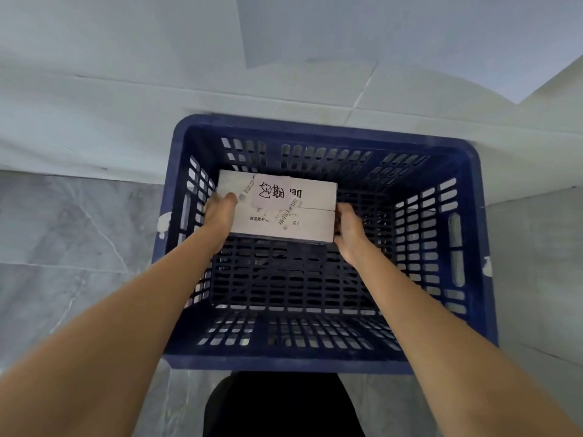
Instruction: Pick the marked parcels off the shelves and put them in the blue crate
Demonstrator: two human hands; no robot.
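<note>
A white cardboard parcel (pixel 303 216) with a handwritten label and barcode stickers is down inside the blue crate (pixel 485 247), towards its far left part. My left hand (pixel 220 216) grips the parcel's left end and my right hand (pixel 348 231) grips its right end. Both forearms reach down over the crate's near rim. Whether the parcel rests on the slatted crate bottom or hangs just above it cannot be told. The crate holds nothing else that I can see.
The crate stands on a grey marble-patterned tiled floor (pixel 79 247), close against a pale tiled wall base (pixel 126 121). A white ledge or panel (pixel 536 152) sits to the right. My dark-clothed legs (pixel 280 405) are right by the crate's near side.
</note>
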